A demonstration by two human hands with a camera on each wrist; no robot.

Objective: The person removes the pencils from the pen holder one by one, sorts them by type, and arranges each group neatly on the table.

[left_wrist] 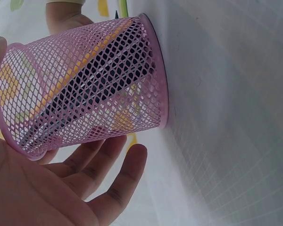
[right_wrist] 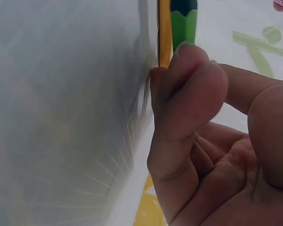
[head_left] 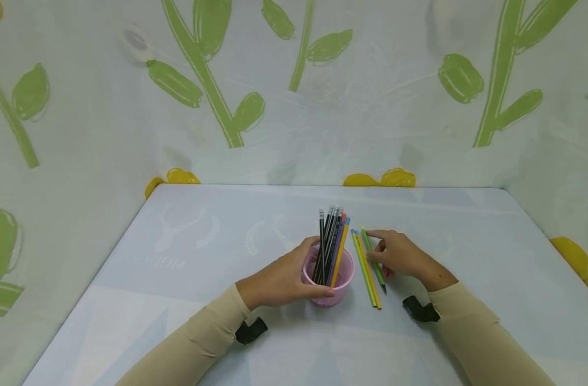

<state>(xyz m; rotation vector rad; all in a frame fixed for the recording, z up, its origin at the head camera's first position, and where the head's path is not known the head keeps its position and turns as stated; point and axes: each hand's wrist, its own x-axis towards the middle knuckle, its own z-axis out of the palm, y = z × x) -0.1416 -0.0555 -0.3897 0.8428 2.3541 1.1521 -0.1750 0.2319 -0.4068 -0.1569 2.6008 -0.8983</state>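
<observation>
A pink mesh pencil cup stands on the table, holding several black pencils plus a purple, an orange and a yellow one. My left hand grips the cup near its rim; in the left wrist view that hand curves along the mesh wall. To the right of the cup, my right hand pinches a green pencil, its dark tip toward me. Close up in the right wrist view, fingertips partly hide the green pencil.
Beside the green pencil, a light green pencil and a yellow pencil lie side by side on the pale table. A cloth wall with leaf prints rises behind the table's far edge.
</observation>
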